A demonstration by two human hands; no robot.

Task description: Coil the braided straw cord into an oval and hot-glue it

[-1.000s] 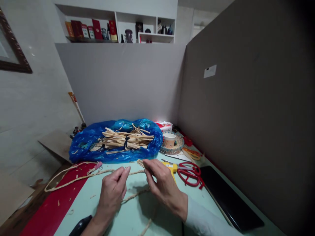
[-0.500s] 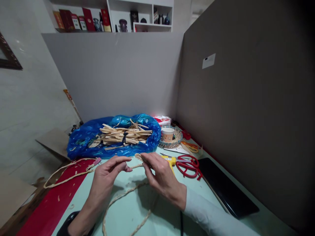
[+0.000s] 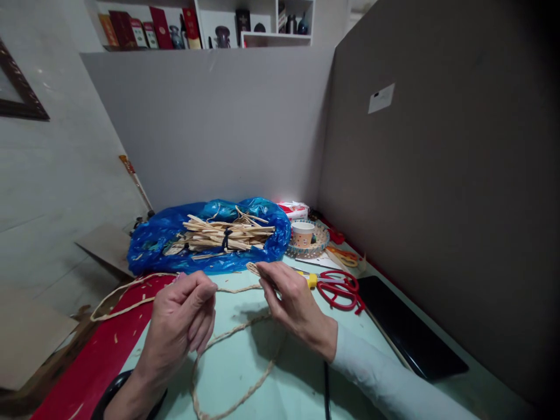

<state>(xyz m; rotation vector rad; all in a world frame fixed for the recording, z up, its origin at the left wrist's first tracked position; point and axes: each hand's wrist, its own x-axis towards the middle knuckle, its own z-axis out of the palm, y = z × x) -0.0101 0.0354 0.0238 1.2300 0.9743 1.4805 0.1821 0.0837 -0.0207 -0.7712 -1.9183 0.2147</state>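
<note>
A twisted straw cord (image 3: 238, 289) runs between my two hands above the pale green table, and its slack makes a loop on the tabletop below. My left hand (image 3: 188, 315) is closed on the cord, thumb against the bent fingers. Pinched in my right hand (image 3: 293, 297) is a small flat coil of the cord (image 3: 252, 268), which sticks out past the fingertips. Another length of cord curves out to the left over a red cloth (image 3: 105, 344).
Behind my hands, a blue plastic bag (image 3: 153, 239) holds a tied straw bundle (image 3: 231, 234). A paper cup (image 3: 303, 235) stands in a woven basket (image 3: 321, 239). Red-handled scissors (image 3: 339, 290) and a black flat object (image 3: 406, 326) lie at right.
My left hand has moved left and down, drawing away from my right hand, and its fingers have closed. More cord shows between the hands. The view has shifted slightly.
</note>
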